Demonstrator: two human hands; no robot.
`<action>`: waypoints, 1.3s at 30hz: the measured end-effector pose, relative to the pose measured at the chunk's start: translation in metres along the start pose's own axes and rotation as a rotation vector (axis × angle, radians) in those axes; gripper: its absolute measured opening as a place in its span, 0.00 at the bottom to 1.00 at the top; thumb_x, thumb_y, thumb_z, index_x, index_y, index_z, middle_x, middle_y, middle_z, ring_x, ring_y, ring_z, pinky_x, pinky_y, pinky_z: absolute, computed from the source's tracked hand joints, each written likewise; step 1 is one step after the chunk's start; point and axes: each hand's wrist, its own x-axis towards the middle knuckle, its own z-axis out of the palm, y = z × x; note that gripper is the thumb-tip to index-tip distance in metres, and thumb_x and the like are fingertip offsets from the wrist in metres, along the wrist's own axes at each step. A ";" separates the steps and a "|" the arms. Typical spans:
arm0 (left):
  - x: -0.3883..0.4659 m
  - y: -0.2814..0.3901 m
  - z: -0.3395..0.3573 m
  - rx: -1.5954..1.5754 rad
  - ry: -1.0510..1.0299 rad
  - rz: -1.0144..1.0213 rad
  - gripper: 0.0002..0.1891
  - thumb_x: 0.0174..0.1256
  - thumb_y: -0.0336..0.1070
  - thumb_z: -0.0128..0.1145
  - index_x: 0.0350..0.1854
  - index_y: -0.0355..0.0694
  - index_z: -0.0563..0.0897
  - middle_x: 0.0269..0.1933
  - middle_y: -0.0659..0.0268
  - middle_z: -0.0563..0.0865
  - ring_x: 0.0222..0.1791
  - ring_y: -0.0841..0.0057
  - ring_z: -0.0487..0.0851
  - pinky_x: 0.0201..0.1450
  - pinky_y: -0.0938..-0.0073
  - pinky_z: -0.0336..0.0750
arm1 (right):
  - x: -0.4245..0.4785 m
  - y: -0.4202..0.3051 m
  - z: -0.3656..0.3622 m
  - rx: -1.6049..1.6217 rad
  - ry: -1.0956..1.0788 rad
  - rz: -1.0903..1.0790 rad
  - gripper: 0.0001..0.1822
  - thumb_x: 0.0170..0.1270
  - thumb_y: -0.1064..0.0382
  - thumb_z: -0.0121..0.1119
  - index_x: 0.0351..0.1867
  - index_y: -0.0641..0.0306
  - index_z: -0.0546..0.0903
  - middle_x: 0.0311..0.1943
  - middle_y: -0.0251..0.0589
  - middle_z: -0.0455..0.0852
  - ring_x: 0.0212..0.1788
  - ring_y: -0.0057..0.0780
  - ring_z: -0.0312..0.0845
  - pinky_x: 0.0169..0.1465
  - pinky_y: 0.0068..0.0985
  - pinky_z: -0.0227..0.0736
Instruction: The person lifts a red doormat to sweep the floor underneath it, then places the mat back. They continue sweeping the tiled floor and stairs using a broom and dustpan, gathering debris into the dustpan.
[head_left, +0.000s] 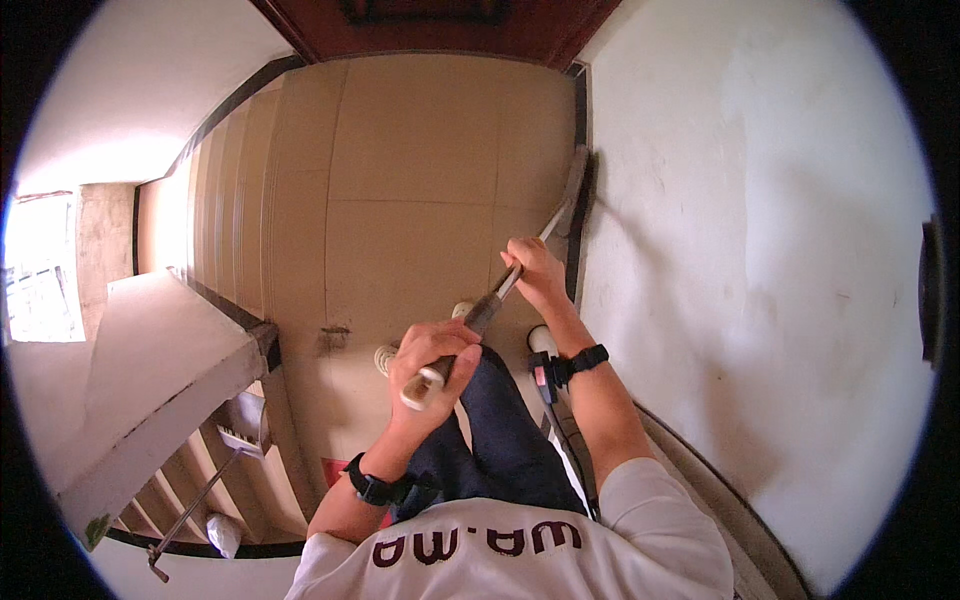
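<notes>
Both hands hold one long mop handle (509, 282), which runs from near my body up and to the right. My left hand (431, 364) wraps the grip end, where a pale hanging loop sticks out. Farther along the shaft, my right hand (535, 271) is closed around its pale metal part. At the far end, the flat grey mop head (574, 184) rests on the tiled floor (411, 127) against the dark skirting at the right wall. A black strap with a device is on each wrist.
Stairs (232, 210) run along the left, beside a low pale wall (187, 337). A long-handled dustpan (244, 424) and a white plastic bag (223, 535) are on the lower steps. A dark red door (450, 34) stands ahead; a white wall (697, 247) is at right. A dark smudge (334, 339) marks the floor.
</notes>
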 end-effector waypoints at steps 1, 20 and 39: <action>0.000 0.003 -0.001 0.027 -0.012 0.041 0.05 0.50 0.25 0.63 0.26 0.38 0.79 0.33 0.65 0.84 0.40 0.69 0.81 0.46 0.68 0.74 | 0.000 -0.001 -0.001 0.008 0.005 -0.009 0.09 0.59 0.59 0.53 0.27 0.62 0.70 0.26 0.43 0.77 0.37 0.44 0.74 0.34 0.38 0.71; 0.019 0.027 0.020 0.056 -0.038 0.192 0.05 0.48 0.24 0.63 0.26 0.39 0.79 0.33 0.66 0.84 0.35 0.71 0.81 0.39 0.73 0.73 | -0.016 0.019 -0.021 0.092 0.072 0.047 0.13 0.57 0.59 0.56 0.24 0.63 0.67 0.25 0.44 0.74 0.33 0.45 0.71 0.33 0.38 0.65; 0.060 0.030 0.038 0.144 0.051 0.255 0.07 0.47 0.25 0.64 0.28 0.39 0.79 0.32 0.65 0.84 0.31 0.72 0.81 0.37 0.74 0.73 | 0.026 0.025 -0.033 0.261 -0.010 0.030 0.13 0.57 0.60 0.58 0.25 0.64 0.68 0.23 0.46 0.74 0.31 0.47 0.72 0.33 0.36 0.65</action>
